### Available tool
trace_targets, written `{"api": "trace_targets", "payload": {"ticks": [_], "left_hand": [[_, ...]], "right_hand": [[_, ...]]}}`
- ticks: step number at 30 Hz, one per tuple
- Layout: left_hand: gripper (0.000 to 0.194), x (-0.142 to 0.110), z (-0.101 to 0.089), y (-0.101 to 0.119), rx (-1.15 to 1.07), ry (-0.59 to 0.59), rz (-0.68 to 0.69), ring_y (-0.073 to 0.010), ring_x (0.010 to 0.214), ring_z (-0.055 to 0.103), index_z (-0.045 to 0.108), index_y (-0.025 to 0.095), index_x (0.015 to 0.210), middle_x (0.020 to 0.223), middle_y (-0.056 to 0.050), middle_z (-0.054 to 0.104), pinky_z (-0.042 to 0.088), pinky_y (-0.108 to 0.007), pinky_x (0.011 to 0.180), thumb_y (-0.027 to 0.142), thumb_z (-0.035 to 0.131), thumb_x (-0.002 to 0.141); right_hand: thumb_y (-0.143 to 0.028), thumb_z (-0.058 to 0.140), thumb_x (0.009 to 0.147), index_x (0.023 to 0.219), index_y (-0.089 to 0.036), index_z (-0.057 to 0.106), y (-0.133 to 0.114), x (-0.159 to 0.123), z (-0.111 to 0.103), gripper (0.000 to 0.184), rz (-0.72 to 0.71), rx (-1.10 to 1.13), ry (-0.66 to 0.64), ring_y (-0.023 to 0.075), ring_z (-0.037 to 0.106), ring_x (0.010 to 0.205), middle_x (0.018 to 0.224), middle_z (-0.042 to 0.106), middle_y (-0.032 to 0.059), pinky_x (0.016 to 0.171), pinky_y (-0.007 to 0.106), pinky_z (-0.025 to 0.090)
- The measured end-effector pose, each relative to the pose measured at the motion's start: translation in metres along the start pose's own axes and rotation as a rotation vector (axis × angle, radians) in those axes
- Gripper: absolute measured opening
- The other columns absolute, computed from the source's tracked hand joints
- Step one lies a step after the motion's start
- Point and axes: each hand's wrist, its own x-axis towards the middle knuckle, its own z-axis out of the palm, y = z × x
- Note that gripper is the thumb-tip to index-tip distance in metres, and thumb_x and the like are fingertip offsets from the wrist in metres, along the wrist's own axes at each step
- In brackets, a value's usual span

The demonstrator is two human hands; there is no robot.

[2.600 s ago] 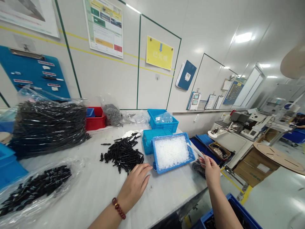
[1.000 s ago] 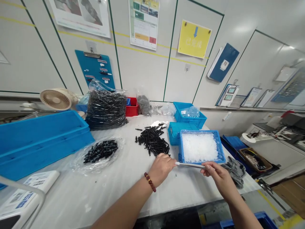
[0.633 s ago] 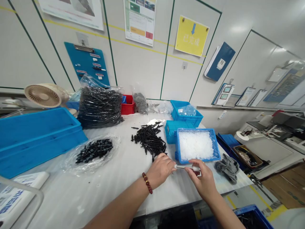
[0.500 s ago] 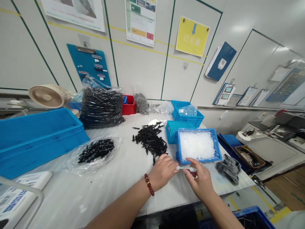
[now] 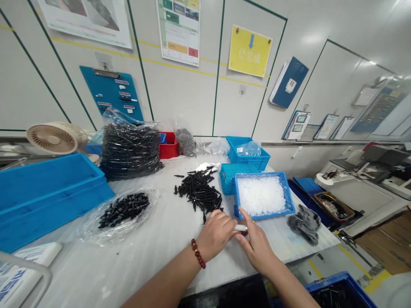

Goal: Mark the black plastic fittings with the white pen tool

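My left hand (image 5: 216, 233), with a dark red bead bracelet (image 5: 198, 253) at its wrist, is closed around one end of a white cylindrical piece (image 5: 240, 228). The piece lies roughly level between my two hands, and its right end looks metallic. From the right, my right hand (image 5: 256, 244) grips that end, the thumb below and the index finger stretched above. My palms hide the rest of the piece. Just beyond my left hand is a heap of slim black parts (image 5: 201, 190). Small translucent white pieces (image 5: 261, 194) fill a blue tray (image 5: 290, 192) past my right hand.
An open plastic bag (image 5: 144, 216) with black parts lies left of the heap. Behind it stands a large full bag (image 5: 128, 149). Blue bins (image 5: 51, 188) line the left side. A grey glove-like cloth (image 5: 305, 224) sits at the right table edge, above a blue crate (image 5: 340, 284).
My hands have come closer together, and the thin metal shaft that showed between them is covered. The white cylinder shows more at my left fingers. The whole view has shifted slightly.
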Motion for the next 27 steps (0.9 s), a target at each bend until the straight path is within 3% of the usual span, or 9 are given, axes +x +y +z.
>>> {"api": "trace_targets", "payload": {"ticks": [2,4,8,13,18,27], "left_hand": [[0.031,0.001,-0.002,0.001,0.028,0.000,-0.007,-0.0167,0.068,0.044,0.052,0.014,0.083,0.068,-0.002,0.052,0.033,-0.032,0.069,0.031,0.030,0.095],[0.029,0.002,-0.003,0.003,0.047,-0.017,-0.022,-0.0169,0.068,0.044,0.052,0.015,0.083,0.068,-0.002,0.052,0.033,-0.032,0.068,0.031,0.031,0.095],[0.034,0.003,-0.002,0.005,0.008,-0.069,-0.032,-0.0163,0.066,0.044,0.052,0.016,0.079,0.067,-0.002,0.052,0.033,-0.032,0.067,0.035,0.028,0.096],[0.041,0.000,0.002,0.007,-0.137,-0.118,-0.012,-0.0154,0.070,0.048,0.051,0.015,0.081,0.073,-0.003,0.054,0.034,-0.031,0.067,0.032,0.017,0.097],[0.039,-0.001,0.000,0.008,-0.092,-0.048,-0.020,-0.0156,0.069,0.048,0.050,0.015,0.075,0.072,-0.003,0.054,0.033,-0.030,0.064,0.029,0.021,0.097],[0.038,-0.001,-0.002,0.006,-0.029,-0.029,-0.027,-0.0142,0.063,0.048,0.052,0.016,0.073,0.066,-0.002,0.053,0.031,-0.029,0.060,0.028,0.024,0.097]], "right_hand": [[-0.041,0.037,0.094,0.140,-0.019,0.026,0.002,-0.001,-0.003,0.052,0.075,0.114,0.041,0.0185,0.059,0.074,0.088,0.061,0.0054,0.066,0.028,0.047],[-0.039,0.037,0.094,0.132,-0.020,0.041,0.005,-0.002,-0.006,0.043,0.105,0.166,0.091,0.0173,0.059,0.070,0.079,0.061,0.0031,0.065,0.027,0.047],[-0.036,0.036,0.095,0.106,-0.021,0.063,0.008,-0.005,-0.003,0.033,0.044,0.209,0.143,0.0167,0.058,0.066,0.070,0.062,0.0028,0.067,0.028,0.046],[-0.041,0.037,0.094,0.107,-0.018,0.065,0.004,-0.008,0.015,0.038,0.152,0.376,0.240,0.0145,0.054,0.057,0.061,0.056,0.0009,0.059,0.025,0.045],[-0.046,0.037,0.093,0.107,-0.017,0.065,-0.001,-0.007,0.031,0.043,0.235,0.483,0.295,0.0137,0.049,0.052,0.056,0.049,-0.0007,0.053,0.024,0.042],[-0.047,0.038,0.092,0.108,-0.015,0.064,-0.003,-0.004,0.032,0.044,0.261,0.509,0.282,0.0137,0.049,0.051,0.054,0.049,-0.0011,0.054,0.024,0.043]]}}
